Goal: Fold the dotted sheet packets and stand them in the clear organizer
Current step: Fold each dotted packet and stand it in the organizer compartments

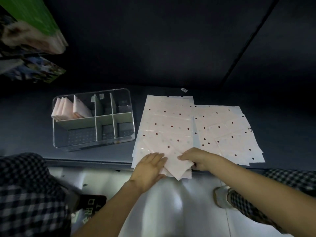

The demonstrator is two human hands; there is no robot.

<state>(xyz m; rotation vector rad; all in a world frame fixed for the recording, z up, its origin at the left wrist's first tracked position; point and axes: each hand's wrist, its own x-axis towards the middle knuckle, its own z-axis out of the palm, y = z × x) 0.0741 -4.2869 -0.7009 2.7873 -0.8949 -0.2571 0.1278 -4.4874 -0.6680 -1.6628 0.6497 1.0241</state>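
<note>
The counter (171, 93) is carrying spread dotted sheets (171, 124) right of the organizer (93, 119), keeping them reachable. Folded packets (71, 108) are standing far-left inside. The left hand (148, 168) is pressing flat; the right hand's (198, 159) grip is pinching the half-folded packet (177, 168).

a dim shop or stockroom corner: dark display shelf (106, 120), packaged goods (34, 31) stacked at left.

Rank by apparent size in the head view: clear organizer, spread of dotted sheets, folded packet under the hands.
1. spread of dotted sheets
2. clear organizer
3. folded packet, though partly covered by both hands.
</note>
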